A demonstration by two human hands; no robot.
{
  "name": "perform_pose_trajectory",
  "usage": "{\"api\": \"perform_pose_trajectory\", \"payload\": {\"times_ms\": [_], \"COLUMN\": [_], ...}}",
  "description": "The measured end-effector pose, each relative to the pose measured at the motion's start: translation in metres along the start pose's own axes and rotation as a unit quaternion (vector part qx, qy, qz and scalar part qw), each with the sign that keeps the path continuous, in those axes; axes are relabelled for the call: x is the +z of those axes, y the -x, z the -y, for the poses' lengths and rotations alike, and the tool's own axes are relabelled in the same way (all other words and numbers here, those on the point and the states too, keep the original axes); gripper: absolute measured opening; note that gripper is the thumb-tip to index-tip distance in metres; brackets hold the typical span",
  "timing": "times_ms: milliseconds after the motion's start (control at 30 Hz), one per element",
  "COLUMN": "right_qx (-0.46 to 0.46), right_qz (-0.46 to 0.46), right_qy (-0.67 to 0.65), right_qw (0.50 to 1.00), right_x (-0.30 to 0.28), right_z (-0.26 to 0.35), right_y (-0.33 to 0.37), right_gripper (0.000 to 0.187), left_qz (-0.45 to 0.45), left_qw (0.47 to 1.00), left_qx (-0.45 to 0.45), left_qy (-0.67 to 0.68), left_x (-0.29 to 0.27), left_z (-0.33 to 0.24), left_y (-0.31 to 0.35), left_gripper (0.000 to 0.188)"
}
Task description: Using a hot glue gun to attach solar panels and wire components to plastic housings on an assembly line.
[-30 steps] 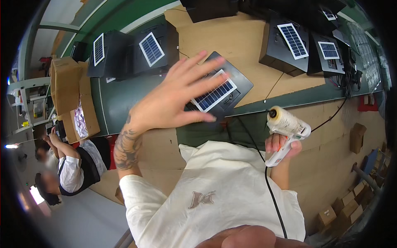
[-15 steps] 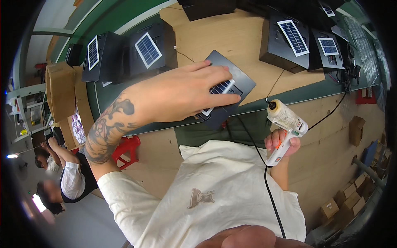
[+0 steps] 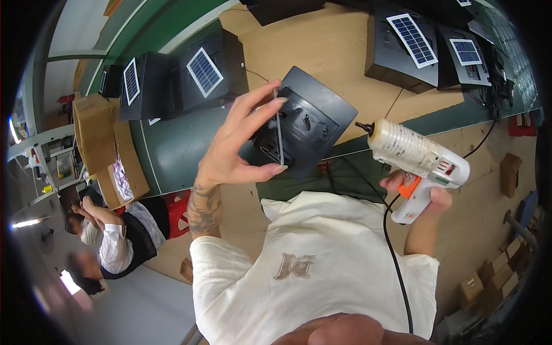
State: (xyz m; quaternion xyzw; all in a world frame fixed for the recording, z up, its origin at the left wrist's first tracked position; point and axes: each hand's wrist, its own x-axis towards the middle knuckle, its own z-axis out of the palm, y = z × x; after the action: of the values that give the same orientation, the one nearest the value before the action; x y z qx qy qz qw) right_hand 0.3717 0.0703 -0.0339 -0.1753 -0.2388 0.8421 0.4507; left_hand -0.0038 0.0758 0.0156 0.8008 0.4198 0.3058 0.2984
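Observation:
Tilted up and seen nearly edge-on, a small solar panel [image 3: 279, 135] is gripped by its edges between the thumb and fingers of my left hand [image 3: 233, 146]. Just beside it lies a black box [image 3: 328, 106] whose recessed top face shows thin wires, near the table's front edge. My right hand [image 3: 422, 198] is wrapped round the handle of a white hot glue gun [image 3: 411, 152] with an orange trigger. The gun's dark nozzle points left toward the black box, apart from it. Glue-like, yellowish wrapping covers the barrel.
More black boxes with solar panels stand at left [image 3: 207, 75] and right [image 3: 402, 52] on the green table [image 3: 178, 161], partly covered by cardboard [image 3: 305, 43]. An open carton [image 3: 100, 129] and a seated person [image 3: 123, 244] are at left. The gun's black cord [image 3: 397, 276] runs down my front.
My left hand has lifted the solar panel off the black box's face and turned it on edge. The glue gun has come up closer, its nozzle now turned toward the box.

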Motion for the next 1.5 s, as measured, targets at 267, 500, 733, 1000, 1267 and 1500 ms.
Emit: {"api": "perform_pose_trajectory", "payload": {"times_ms": [267,500,733,1000,1267,1500], "right_qx": [0.102,0.142,0.181,0.185,0.164,0.143], "right_qz": [0.014,0.0,-0.062,-0.072,-0.066,-0.121], "right_qy": [0.214,0.307,0.374,0.413,0.432,0.442], "right_qw": [0.971,0.941,0.908,0.889,0.885,0.877], "right_x": [0.056,0.074,0.093,0.099,0.101,0.109], "right_z": [0.031,0.041,0.043,0.04,0.041,0.04], "right_y": [-0.044,-0.075,-0.083,-0.088,-0.085,-0.076], "right_gripper": [0.067,0.062,0.055,0.058,0.062,0.066], "left_qz": [-0.161,-0.205,-0.221,-0.213,-0.215,-0.217], "left_qw": [0.98,0.957,0.95,0.957,0.956,0.951], "left_qx": [0.051,0.099,0.124,0.109,0.124,0.1], "left_qy": [0.106,0.182,0.18,0.164,0.157,0.197], "left_x": [0.037,0.052,0.057,0.052,0.052,0.056], "left_z": [0.02,0.035,0.037,0.035,0.035,0.035], "left_y": [0.019,0.022,0.022,0.024,0.024,0.026], "left_gripper": [0.101,0.107,0.11,0.112,0.113,0.112]}}
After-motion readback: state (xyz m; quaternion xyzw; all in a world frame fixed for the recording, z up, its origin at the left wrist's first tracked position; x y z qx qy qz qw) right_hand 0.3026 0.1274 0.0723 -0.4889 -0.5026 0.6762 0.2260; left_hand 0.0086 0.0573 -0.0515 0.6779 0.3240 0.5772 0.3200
